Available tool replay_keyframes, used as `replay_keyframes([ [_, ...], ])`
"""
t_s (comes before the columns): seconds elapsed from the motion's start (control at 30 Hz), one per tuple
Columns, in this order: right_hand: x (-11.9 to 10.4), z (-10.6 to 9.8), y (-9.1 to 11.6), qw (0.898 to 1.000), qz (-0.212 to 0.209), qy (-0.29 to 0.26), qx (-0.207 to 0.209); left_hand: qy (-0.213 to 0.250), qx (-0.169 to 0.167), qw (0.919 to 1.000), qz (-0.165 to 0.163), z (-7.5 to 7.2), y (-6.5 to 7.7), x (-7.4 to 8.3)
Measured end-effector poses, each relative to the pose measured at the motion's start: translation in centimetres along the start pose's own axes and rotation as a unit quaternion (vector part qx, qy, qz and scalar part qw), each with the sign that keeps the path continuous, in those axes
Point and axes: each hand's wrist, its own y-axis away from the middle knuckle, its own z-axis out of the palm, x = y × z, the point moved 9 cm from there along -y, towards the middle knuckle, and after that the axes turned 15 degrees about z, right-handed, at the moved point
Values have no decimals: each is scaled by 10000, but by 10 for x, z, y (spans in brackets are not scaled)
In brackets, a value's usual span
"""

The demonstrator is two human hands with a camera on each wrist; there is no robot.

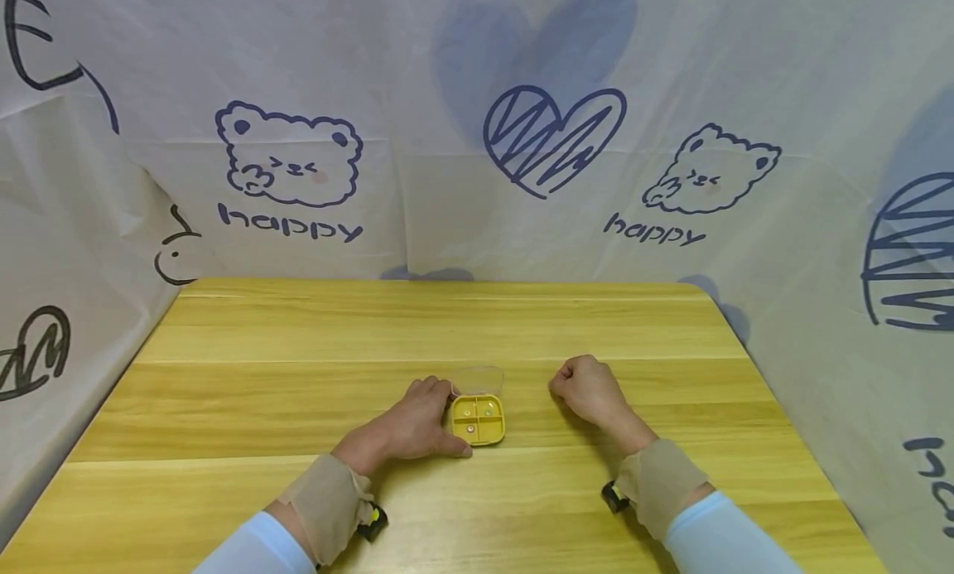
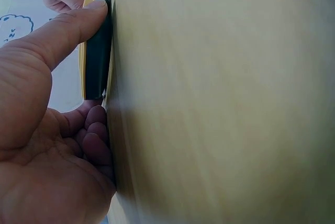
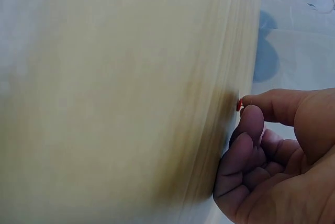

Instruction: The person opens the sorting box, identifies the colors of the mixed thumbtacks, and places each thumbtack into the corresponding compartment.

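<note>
1. Background: a pale cloth [image 1: 440, 218] printed with hearts and bear faces hangs beyond a wood-grain table [image 1: 298, 325].
2. Item: a yellow four-compartment box [image 1: 491, 430] sits near the table's middle, its clear lid [image 1: 480, 380] folded open to the far side. Small pieces lie in the near-left [image 1: 470, 429], far-left and far-right compartments.
3. Left hand [image 1: 416, 422]: thumb and fingers spread around the box's left end, thumb against its near side, holding it; fingertip pressure cannot be told.
4. Right hand [image 1: 591, 392]: well right of the box, thumb and forefinger together, apparently pinching a small red piece [image 3: 239, 104] at the table; remaining fingers curled.
5. Assessment: steady the box lightly, without tipping it or shifting its contents. The red piece calls for a fingertip pinch, firm enough not to slip, lifted clear of the rim.
</note>
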Motion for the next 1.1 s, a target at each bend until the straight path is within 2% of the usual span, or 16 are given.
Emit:
replay_keyframes([
  [0.6,8,-8,-5,9994,265,-95,221,78,-1,10000,7,0,1,0],
  [0.87,12,-7,-4,9977,437,-496,142,62,14,10000,18,0,0,0],
  [1.1,10,-9,-1,9967,389,-685,193,33,12,10000,28,1,0,0],
])
